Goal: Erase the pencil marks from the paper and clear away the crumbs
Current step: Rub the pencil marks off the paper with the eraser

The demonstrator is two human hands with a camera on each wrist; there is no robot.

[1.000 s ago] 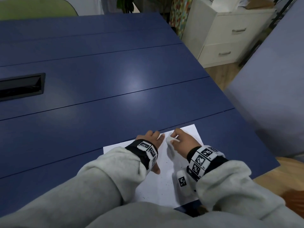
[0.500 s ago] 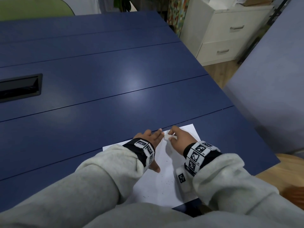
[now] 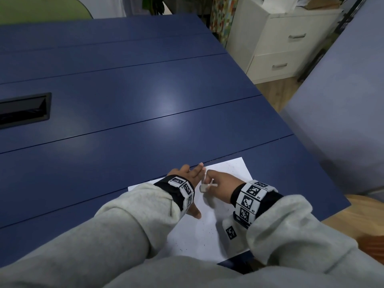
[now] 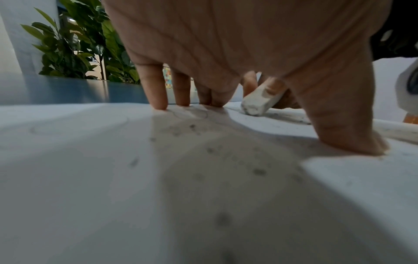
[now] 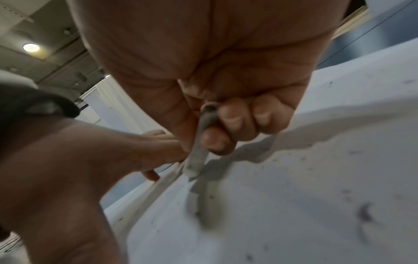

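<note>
A white sheet of paper [image 3: 207, 235] lies on the blue table [image 3: 124, 121] near its front right corner. My left hand [image 3: 190, 175] presses flat on the sheet, its fingers [image 4: 156, 92] straight and spread. My right hand [image 3: 209, 181] pinches a white eraser [image 3: 204, 187] just right of the left fingers. The eraser's smudged end [image 4: 257, 103] touches the paper [image 5: 294, 178]. Dark crumbs [image 3: 207, 244] are scattered over the sheet, and they also show as crumbs [image 4: 257, 171] under my left palm. Faint pencil curves [image 4: 192, 114] remain by the left fingertips.
A black cable slot [image 3: 25, 110] is sunk into the table at far left. The table's right edge runs close to the paper. Beyond it stand a grey-blue partition [image 3: 342, 121] and a white drawer cabinet [image 3: 280, 38]. A plant [image 4: 74, 50] stands behind the table.
My right hand has drawn the eraser back from the paper's far edge toward me and slightly left. The left hand stays pressed on the sheet.
</note>
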